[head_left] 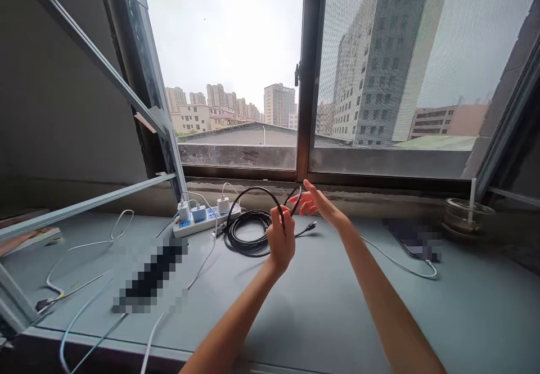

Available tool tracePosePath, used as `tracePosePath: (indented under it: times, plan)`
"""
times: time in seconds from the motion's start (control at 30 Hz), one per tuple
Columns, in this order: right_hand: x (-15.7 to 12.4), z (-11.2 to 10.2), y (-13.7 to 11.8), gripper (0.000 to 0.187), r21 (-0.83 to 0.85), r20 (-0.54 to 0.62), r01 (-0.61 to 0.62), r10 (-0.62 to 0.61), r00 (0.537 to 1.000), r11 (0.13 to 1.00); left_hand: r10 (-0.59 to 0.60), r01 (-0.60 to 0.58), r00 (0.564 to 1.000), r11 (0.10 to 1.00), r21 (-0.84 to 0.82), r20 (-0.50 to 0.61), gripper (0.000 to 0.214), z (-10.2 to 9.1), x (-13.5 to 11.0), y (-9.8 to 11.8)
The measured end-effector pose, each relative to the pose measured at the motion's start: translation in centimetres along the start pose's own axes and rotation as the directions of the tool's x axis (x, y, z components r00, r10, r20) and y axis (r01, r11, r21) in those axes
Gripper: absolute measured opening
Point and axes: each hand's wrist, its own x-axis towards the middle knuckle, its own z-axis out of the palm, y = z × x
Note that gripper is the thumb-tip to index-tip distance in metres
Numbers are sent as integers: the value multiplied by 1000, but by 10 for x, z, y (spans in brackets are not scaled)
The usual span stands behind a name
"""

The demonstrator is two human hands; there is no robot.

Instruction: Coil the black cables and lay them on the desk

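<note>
A black cable (248,248) lies coiled on the grey desk, and part of it rises in a loop. My left hand (281,236) is closed around this raised section. My right hand (316,202) is beside it with fingers apart; a short bend of the cable passes by its fingertips, and whether they touch it I cannot tell. One plug (311,226) of the cable rests on the desk below my right hand. Another dark connector (218,230) shows at the left of the coil, near the power strip.
A white power strip (185,229) with several chargers stands behind the coil. White cords run across the desk (337,312). A blurred dark device (154,275) lies left; a phone (409,239) and a lidded cup with a straw (466,218) are right. A metal frame (160,121) rises left, before the window.
</note>
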Motion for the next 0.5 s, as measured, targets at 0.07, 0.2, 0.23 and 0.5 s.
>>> tracePosePath:
  times: [0.07, 0.2, 0.23, 0.5]
  plan:
    - [-2, 3, -23, 40, -85, 110, 2, 7, 994, 996, 55, -54, 996, 998, -25, 65, 17, -1, -2, 0]
    - [-2, 3, -50, 25, -92, 5, 12, -12, 1000, 996, 145, -145, 989, 989, -17, 40, 12, -4, 0, 2]
    - [-3, 0, -54, 29, -82, -31, 10, -12, 999, 997, 192, -192, 981, 981, -8, -17, 10, -6, 3, 3]
    - [-33, -59, -69, 36, 135, -386, 179, -115, 915, 975, 413, -391, 875, 911, 134, -253, 13, -23, 26, 20]
